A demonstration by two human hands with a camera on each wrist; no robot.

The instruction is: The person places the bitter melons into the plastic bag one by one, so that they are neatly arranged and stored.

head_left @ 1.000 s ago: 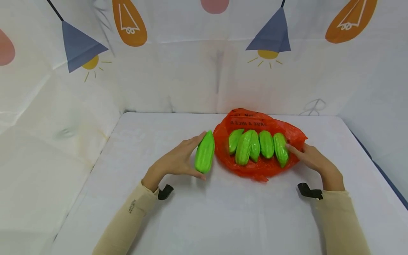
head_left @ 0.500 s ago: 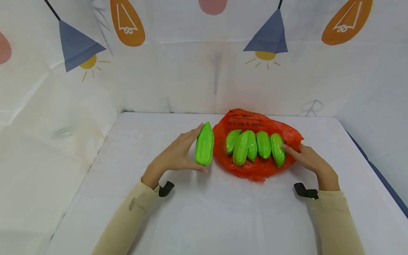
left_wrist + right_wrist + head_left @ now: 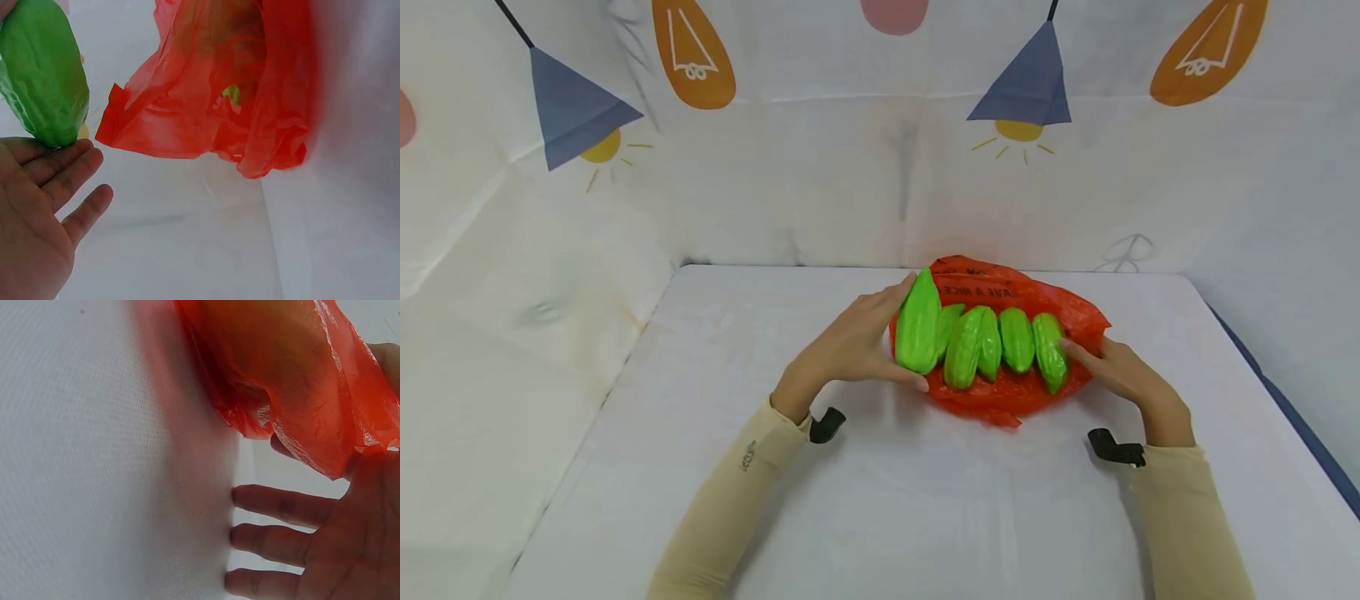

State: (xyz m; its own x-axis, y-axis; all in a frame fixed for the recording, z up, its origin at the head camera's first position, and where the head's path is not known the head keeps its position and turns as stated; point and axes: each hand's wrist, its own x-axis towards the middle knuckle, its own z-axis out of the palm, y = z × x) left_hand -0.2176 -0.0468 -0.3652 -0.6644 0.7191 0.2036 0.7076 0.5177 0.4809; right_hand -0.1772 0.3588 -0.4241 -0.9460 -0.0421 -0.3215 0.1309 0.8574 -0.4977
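My left hand (image 3: 853,342) holds a bright green ridged gourd (image 3: 919,325) upright between thumb and fingers. This gourd overlaps the left side of a red plastic bag (image 3: 1052,292), whose mouth is spread wide. Several similar green gourds (image 3: 1017,340) lie side by side in the bag. At the bag's right edge, my right hand (image 3: 1138,379) pinches the plastic, its thumb over the rightmost gourd (image 3: 1049,354). The right wrist view shows the bag's film (image 3: 294,381) caught by thumb and forefinger, with the other fingers straight. In the left wrist view the held gourd (image 3: 47,75) is apart from the bag.
A white-covered table (image 3: 985,517) lies under the bag and hands. Behind it hangs a white cloth (image 3: 820,183) printed with lamps and bulbs. Small black mounts (image 3: 827,425) sit on both wrists.
My left hand has carried the gourd up and to the right, from beside the bag to over its left side. The right hand keeps its hold on the bag's right edge.
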